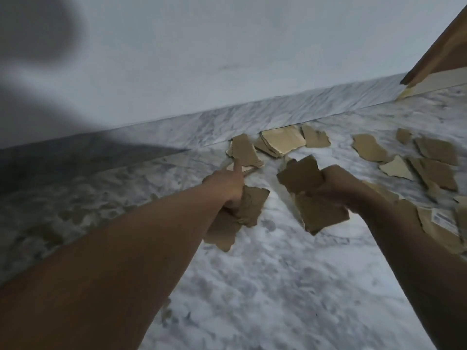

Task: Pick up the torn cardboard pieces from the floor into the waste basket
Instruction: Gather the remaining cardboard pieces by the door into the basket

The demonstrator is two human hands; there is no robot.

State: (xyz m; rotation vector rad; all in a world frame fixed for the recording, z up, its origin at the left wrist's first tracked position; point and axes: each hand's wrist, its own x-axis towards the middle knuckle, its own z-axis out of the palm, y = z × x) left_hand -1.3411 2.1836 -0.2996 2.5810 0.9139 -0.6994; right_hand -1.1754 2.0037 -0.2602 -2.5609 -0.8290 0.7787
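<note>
My left hand grips a bundle of torn brown cardboard pieces that hangs below it, while its index finger stretches out and touches a piece on the floor. My right hand grips several stacked cardboard pieces above the floor. More torn pieces lie by the wall and spread to the right. One piece with a white label lies at the right edge. The waste basket is out of view.
The floor is grey-white marble with a marble skirting under a pale wall. A brown wooden door or frame stands at the top right. A dark shadow covers the floor and wall at the left.
</note>
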